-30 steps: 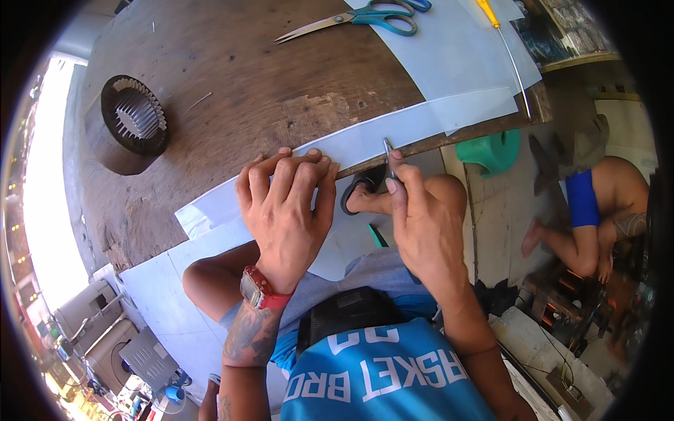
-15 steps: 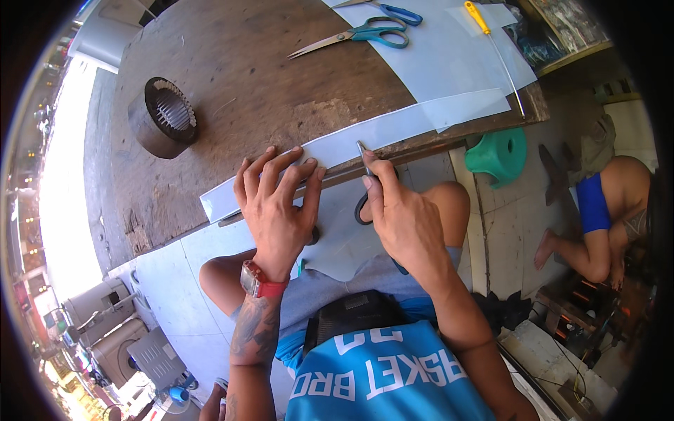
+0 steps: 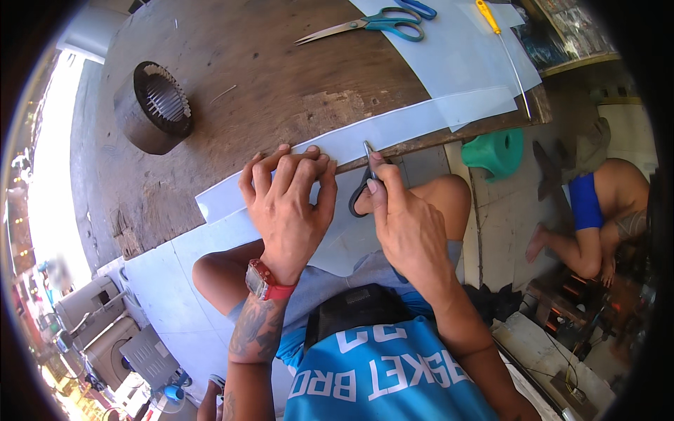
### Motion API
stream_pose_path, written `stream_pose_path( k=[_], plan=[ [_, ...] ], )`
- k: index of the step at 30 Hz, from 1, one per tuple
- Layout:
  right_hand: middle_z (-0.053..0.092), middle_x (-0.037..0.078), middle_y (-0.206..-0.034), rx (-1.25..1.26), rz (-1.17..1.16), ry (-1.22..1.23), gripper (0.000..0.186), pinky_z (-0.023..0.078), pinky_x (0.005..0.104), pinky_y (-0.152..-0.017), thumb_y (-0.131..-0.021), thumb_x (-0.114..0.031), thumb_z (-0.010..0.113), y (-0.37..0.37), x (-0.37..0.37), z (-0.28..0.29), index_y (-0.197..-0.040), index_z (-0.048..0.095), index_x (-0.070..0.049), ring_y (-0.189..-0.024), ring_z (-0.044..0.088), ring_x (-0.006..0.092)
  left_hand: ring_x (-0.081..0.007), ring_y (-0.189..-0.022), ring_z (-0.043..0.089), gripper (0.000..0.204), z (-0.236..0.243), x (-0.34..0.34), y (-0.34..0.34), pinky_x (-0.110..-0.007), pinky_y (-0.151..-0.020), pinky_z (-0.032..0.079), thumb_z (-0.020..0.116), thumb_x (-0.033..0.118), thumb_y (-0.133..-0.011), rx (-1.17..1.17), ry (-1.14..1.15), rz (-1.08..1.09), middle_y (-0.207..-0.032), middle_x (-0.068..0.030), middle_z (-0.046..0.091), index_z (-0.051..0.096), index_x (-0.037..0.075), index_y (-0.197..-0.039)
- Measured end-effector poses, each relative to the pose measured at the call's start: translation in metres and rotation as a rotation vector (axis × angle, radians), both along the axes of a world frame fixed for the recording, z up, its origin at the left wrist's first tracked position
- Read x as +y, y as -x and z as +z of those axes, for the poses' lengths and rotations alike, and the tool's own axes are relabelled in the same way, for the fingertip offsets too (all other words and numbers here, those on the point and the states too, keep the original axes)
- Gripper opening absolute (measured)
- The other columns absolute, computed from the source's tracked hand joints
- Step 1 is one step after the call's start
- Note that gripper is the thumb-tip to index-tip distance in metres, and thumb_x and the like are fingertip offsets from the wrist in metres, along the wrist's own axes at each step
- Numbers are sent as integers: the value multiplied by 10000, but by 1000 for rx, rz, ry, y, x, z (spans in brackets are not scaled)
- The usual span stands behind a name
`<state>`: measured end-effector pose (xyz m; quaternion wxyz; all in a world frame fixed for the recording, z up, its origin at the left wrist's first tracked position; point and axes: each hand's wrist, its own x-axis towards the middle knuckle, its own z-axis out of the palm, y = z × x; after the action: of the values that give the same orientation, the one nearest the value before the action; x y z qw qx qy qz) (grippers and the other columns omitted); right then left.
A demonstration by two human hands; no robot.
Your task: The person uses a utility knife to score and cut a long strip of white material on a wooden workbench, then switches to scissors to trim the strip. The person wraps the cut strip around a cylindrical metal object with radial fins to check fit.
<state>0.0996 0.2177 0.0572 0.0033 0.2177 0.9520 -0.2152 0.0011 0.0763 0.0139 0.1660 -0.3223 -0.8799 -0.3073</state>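
A long translucent white strip (image 3: 397, 123) lies along the near edge of the brown wooden board (image 3: 246, 70). My left hand (image 3: 286, 207) rests on its left part, fingers bent and pressing it against the edge. My right hand (image 3: 411, 224) grips a slim metal tool (image 3: 368, 150), its tip on the strip just right of my left fingers; the rest of the tool is mostly hidden. Left of the hands stands a dark metal ring with inner slots (image 3: 153, 109). Farther back lie teal-handled scissors (image 3: 390, 24), blue-handled scissors (image 3: 419, 8), a yellow-handled screwdriver (image 3: 489, 17) and white sheets (image 3: 449, 63).
My knees are under the board edge. A green plastic stool (image 3: 491, 151) stands right of them. Another person (image 3: 611, 196) sits on the floor at far right, near dark machinery (image 3: 576, 316). Grey appliances (image 3: 98, 302) stand at lower left. A cluttered shelf (image 3: 569, 35) is at upper right.
My right hand and its tool have moved slightly left along the strip since a second ago. My left hand stays pressing on the strip, with small finger shifts. The view has shifted slightly.
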Motion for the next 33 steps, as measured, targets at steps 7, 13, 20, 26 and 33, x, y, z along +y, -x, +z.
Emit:
stream_pose_path(
  k=[7,13,20,26,33],
  plan=[
    [783,191,-836,49,104,135,401,593,547,-599,-1165,-305,515,-5,2,3,-1512,484,-107,-683,761,417,-301,-1296,656,188,11,-8,6,-508,-1179,406,802,160,-955,-10,19,-88,-1206,-17,769,784,137,-1141],
    [788,222,-858,24,-34,-2,399,602,519,-630,-1198,-341,440,-31,60,6,-1538,486,-137,-739,776,429,-311,-1350,634,241,12,32,2,-524,-1214,415,751,161,-1000,2,53,-240,-1305,-42,757,768,124,-1238],
    [806,203,-890,-27,-51,-17,428,621,498,-642,-1200,-354,429,-36,67,6,-1569,476,-142,-754,792,411,-325,-1389,644,134,9,31,4,-525,-1240,425,787,120,-980,-112,-68,-225,-1267,-87,762,760,92,-1108],
    [814,196,-910,55,-48,11,431,630,496,-621,-1188,-332,467,-37,69,-3,-1571,469,-135,-730,795,400,-299,-1234,689,133,8,36,4,-479,-1118,457,831,127,-918,16,3,-153,-1119,-77,757,746,90,-1012],
    [774,177,-807,57,24,47,431,618,464,-579,-1151,-276,551,-18,31,-4,-1551,505,-122,-664,770,385,-307,-1050,655,165,11,41,5,-466,-1047,462,830,129,-881,-31,-14,-125,-1025,-76,723,741,83,-1013]
  ],
)
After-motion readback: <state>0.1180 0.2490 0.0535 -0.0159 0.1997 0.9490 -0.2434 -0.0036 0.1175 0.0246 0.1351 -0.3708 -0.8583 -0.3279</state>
